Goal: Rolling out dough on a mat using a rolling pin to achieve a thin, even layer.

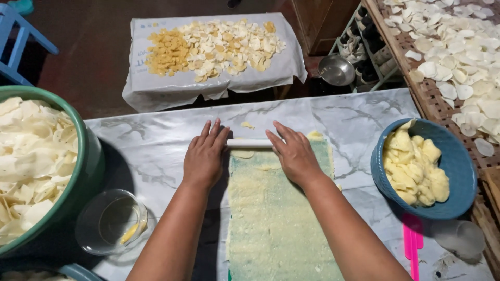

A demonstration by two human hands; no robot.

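Note:
A thin white rolling pin (249, 142) lies across the far end of a long sheet of pale yellow dough (276, 213) spread on a green mat on the marble-patterned table (156, 140). My left hand (204, 154) presses flat on the pin's left end, fingers together and stretched forward. My right hand (295, 153) presses flat on the pin's right part. A small scrap of dough (246, 125) lies just beyond the pin.
A blue bowl (458, 171) of yellow dough lumps stands at right, with a pink tool (412, 244) and a clear cup (458, 238) near it. A green tub (86, 171) of white slices and a glass bowl (109, 221) stand at left. Trays of drying chips lie beyond.

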